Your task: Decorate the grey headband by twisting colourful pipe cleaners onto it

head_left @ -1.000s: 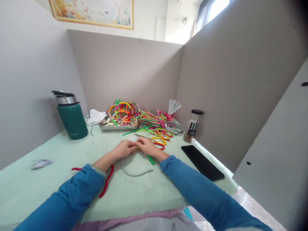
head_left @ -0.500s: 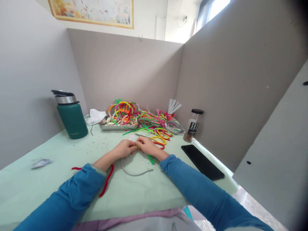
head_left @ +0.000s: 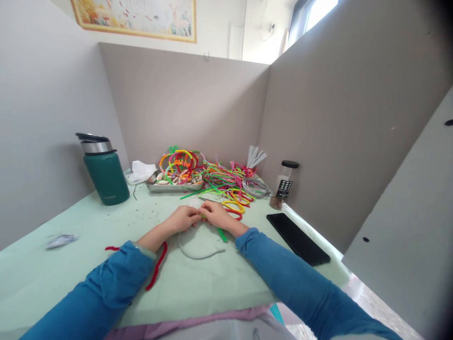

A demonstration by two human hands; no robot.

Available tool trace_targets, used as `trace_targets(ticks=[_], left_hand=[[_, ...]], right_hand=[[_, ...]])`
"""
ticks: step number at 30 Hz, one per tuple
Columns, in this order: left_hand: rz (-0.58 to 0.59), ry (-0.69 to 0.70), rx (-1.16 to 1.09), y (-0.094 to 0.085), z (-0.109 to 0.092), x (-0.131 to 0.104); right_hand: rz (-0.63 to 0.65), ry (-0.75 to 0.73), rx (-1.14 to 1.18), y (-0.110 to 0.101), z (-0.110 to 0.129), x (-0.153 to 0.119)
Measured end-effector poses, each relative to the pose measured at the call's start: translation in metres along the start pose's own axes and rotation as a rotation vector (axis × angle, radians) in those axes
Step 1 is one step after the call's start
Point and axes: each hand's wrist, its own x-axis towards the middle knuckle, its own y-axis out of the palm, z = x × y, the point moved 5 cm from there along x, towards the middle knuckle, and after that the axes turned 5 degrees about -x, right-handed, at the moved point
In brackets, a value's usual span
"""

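Observation:
My left hand [head_left: 184,219] and my right hand [head_left: 213,213] meet at the middle of the table, fingertips pinched together. A grey cord [head_left: 198,258] runs from under my left fingers and curves round in front of the hands. A green fuzzy stem [head_left: 222,235] comes out below my right hand, and a bit of green shows between the fingertips. My left fingers are closed at the cord's upper end; what exactly they pinch is mostly hidden. A red fuzzy stem [head_left: 156,267] lies beside and under my left forearm.
A metal tray [head_left: 175,188] holds colourful rings and small pieces. Beside it are a pile of fuzzy stems [head_left: 226,177] and coiled grey cord [head_left: 256,188]. A green bottle [head_left: 107,177] stands left; a black-capped jar [head_left: 284,185] and a black phone [head_left: 297,238] are right.

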Motion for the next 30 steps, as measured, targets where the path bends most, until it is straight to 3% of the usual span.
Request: trace_targets(ticks=[30], left_hand=[[-0.055,0.054,-0.009,-0.0028,0.0005,0.0018]], right_hand=[[-0.011,0.058,0.111,0.0034,-0.0056,0.0002]])
